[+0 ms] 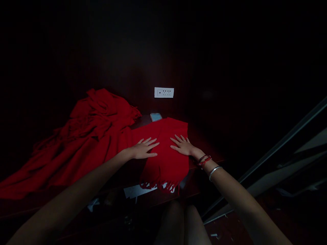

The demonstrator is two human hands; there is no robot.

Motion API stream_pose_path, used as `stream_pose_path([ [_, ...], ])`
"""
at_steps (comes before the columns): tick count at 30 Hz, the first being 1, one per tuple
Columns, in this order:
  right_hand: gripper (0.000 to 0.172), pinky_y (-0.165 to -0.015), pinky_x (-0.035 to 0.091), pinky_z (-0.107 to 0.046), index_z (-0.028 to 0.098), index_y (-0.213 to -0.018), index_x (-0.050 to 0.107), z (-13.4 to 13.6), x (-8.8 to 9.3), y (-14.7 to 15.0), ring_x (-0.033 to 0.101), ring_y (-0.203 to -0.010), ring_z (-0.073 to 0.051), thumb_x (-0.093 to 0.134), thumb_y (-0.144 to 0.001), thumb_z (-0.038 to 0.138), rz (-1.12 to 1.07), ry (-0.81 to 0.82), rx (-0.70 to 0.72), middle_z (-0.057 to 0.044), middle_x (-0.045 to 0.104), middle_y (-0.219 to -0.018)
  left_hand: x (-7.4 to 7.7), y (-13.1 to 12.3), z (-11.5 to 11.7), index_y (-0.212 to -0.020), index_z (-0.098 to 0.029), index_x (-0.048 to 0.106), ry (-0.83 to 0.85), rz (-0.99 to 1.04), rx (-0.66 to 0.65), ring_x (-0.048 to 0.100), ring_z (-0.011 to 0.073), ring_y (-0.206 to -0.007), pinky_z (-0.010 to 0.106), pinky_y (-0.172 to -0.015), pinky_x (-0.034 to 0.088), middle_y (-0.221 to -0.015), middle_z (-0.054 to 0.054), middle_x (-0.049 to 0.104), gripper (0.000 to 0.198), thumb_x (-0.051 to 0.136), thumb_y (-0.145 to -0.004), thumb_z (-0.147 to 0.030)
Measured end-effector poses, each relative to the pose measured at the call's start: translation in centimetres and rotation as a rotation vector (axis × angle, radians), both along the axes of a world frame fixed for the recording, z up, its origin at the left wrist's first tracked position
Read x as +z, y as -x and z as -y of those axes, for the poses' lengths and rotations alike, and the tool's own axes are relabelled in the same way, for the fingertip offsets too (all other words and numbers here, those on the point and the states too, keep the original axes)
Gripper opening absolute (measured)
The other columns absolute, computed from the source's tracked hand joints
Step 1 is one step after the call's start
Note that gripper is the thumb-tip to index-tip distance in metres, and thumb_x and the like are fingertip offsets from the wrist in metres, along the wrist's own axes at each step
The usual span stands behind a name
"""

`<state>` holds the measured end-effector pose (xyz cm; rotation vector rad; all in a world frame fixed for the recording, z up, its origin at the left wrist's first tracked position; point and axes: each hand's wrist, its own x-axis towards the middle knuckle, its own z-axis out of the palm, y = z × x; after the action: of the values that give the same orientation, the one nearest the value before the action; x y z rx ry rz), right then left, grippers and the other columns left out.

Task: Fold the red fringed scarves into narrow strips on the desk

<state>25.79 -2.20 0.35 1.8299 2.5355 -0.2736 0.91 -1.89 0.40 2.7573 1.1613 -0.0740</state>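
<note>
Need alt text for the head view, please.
Two bare hands, left and right, press flat on a red fringed cloth on a dark surface. More red cloth lies heaped left; a white socket panel shows behind.

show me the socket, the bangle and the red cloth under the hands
Socket (164, 92): head view, middle of the white plate
Bangle (212, 171): head view, on the silver band
Red cloth (167, 160): head view, middle of the flattened part
</note>
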Motion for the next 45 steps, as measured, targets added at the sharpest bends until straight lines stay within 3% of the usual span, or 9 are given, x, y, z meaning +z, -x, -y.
stream_pose_path([
  [6, 0.073, -0.093, 0.008, -0.049, 0.027, -0.128, 0.013, -2.2, 1.3, -0.4, 0.004, -0.121, -0.028, 0.009, -0.068, 0.068, -0.058, -0.165, -0.156, -0.005, 0.006, -0.135, 1.7, -2.1, -2.1, -0.122, -0.028, 0.029, -0.100, 0.122, -0.012, 0.009, 0.0210, -0.121, 0.040, -0.094, 0.015, -0.135, 0.003, 0.010, 0.059, 0.021, -0.074, -0.061],
  [13, 0.075, -0.092, 0.003, -0.049, 0.032, -0.128, 0.007, -2.7, -1.0, -0.4, -0.003, -0.119, -0.032, 0.008, -0.064, 0.071, 0.042, 0.009, -0.167, -0.003, 0.001, -0.136, -1.4, -3.3, -3.1, -0.127, -0.030, 0.016, -0.108, 0.078, 0.066, 0.009, 0.0245, -0.121, 0.047, -0.094, 0.009, -0.134, 0.002, 0.014, 0.065, 0.019, -0.072, -0.064],
  [19, 0.073, -0.093, 0.002, -0.048, 0.032, -0.128, 0.007, -2.6, -1.0, -0.7, -0.004, -0.119, -0.032, 0.008, -0.065, 0.070, 0.024, 0.010, -0.173, -0.003, 0.001, -0.136, -1.6, -3.5, -2.8, -0.127, -0.027, 0.015, -0.103, 0.072, 0.111, 0.008, 0.0245, -0.121, 0.046, -0.094, 0.009, -0.134, 0.003, 0.012, 0.068, 0.018, -0.071, -0.065],
  [24, 0.072, -0.092, 0.007, -0.049, 0.029, -0.127, 0.019, -2.9, 0.1, -1.1, 0.010, -0.119, -0.031, 0.014, -0.067, 0.069, 0.009, -0.003, -0.158, -0.006, 0.016, -0.133, -0.2, -3.6, -2.9, -0.127, -0.025, 0.019, 0.000, 0.044, 0.097, 0.008, 0.0271, -0.120, 0.046, -0.093, 0.012, -0.134, 0.005, 0.012, 0.072, 0.023, -0.068, -0.067],
  [28, 0.070, -0.093, 0.007, -0.046, 0.021, -0.126, 0.022, -4.8, 1.5, -1.2, 0.015, -0.118, -0.028, 0.013, -0.071, 0.064, -0.022, -0.266, -0.268, -0.011, 0.019, -0.130, 1.8, -4.9, -5.6, -0.123, -0.020, 0.029, -0.021, 0.102, 0.094, 0.016, 0.0241, -0.119, 0.041, -0.093, 0.019, -0.133, 0.008, 0.017, 0.064, 0.019, -0.074, -0.060],
  [31, 0.074, -0.092, 0.006, -0.049, 0.027, -0.128, 0.012, -6.1, 1.3, -1.4, 0.001, -0.120, -0.032, 0.014, -0.067, 0.069, 0.020, -0.080, -0.274, -0.006, 0.004, -0.135, 1.8, -6.7, -7.9, -0.127, -0.021, 0.020, -0.125, 0.179, 0.139, 0.010, 0.0233, -0.121, 0.043, -0.093, 0.017, -0.134, 0.006, 0.013, 0.059, 0.013, -0.079, -0.054],
  [34, 0.074, -0.091, 0.004, -0.050, 0.032, -0.128, 0.005, -6.6, 0.1, -2.0, -0.003, -0.119, -0.033, 0.012, -0.064, 0.071, 0.056, 0.094, -0.268, -0.002, -0.002, -0.136, 0.3, -7.9, -9.2, -0.127, -0.027, 0.014, -0.047, 0.108, 0.178, 0.005, 0.0274, -0.121, 0.050, -0.091, 0.012, -0.135, 0.002, 0.009, 0.066, 0.016, -0.073, -0.063],
  [38, 0.076, -0.091, 0.002, -0.051, 0.032, -0.127, 0.002, -6.7, -0.6, -2.6, -0.005, -0.119, -0.032, 0.011, -0.063, 0.072, 0.070, 0.093, -0.288, -0.004, -0.005, -0.135, -1.1, -8.1, -9.6, -0.127, -0.030, 0.011, 0.000, 0.082, 0.208, 0.004, 0.0291, -0.120, 0.051, -0.091, 0.008, -0.135, 0.001, 0.007, 0.073, 0.016, -0.066, -0.070],
  [45, 0.069, -0.087, -0.002, -0.058, 0.034, -0.127, 0.001, -7.2, 0.2, -1.4, -0.008, -0.119, -0.030, 0.008, -0.067, 0.068, 0.049, 0.030, -0.240, -0.003, -0.006, -0.135, -0.9, -7.8, -9.1, -0.128, -0.025, 0.011, -0.058, 0.095, 0.239, 0.000, 0.0277, -0.121, 0.051, -0.092, 0.005, -0.135, 0.003, 0.001, 0.070, 0.010, -0.071, -0.065],
])
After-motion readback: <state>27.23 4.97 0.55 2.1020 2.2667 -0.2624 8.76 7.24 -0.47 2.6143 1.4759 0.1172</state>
